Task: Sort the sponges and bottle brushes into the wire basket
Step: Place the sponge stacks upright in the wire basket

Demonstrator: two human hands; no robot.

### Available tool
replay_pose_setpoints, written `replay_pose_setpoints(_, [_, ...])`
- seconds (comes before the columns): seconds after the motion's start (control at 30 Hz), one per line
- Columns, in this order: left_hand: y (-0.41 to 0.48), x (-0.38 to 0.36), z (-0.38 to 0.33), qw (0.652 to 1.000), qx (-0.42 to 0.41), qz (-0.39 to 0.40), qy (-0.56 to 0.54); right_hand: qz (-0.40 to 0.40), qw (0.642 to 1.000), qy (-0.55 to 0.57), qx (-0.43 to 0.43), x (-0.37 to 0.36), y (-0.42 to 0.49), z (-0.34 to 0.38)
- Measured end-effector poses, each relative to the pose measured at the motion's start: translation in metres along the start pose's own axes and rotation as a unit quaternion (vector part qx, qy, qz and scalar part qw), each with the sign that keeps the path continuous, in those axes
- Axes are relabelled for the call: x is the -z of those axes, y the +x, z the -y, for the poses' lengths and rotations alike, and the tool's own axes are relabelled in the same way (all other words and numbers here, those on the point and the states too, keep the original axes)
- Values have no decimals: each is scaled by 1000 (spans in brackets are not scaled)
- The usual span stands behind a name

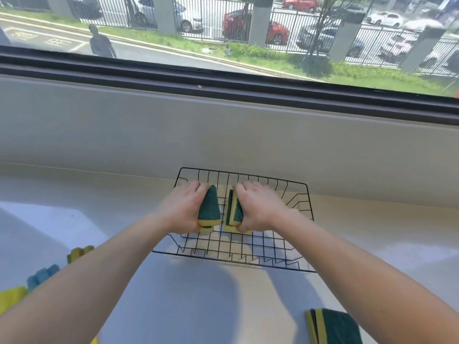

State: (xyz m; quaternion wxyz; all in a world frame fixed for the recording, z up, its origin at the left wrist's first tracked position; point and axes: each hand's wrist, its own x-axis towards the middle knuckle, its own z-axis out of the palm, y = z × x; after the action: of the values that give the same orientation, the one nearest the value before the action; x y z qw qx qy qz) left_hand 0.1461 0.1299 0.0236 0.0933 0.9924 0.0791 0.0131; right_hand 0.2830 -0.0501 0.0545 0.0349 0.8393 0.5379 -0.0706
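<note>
Nearest, spare sponges point(334, 326) lie before the wire basket point(273, 256). Over that basket, left hand point(183, 209) and right hand point(260, 207) each clasp green-and-yellow sponges: left pair point(209, 209), right pair point(234, 212).

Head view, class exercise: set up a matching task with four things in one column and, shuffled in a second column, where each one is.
Things
1. wire basket
2. sponges in left hand
3. sponges in right hand
4. loose sponge stack

Places
A. on the counter, bottom right, under the right forearm
B. gripped over the basket, right of centre
C. against the wall below the window
D. gripped over the basket, left of centre

Pairs: 1-C, 2-D, 3-B, 4-A
</note>
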Motion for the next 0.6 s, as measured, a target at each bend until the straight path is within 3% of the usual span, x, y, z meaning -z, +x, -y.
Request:
replay_pose_setpoints(0.27, [43,-18,17,995,3,9,99,24,1000,17,-7,-21,46,-5])
replay_pose_setpoints(0.6, [55,-38,29,993,48,10,107,25,999,25,-15,-46,63,-12])
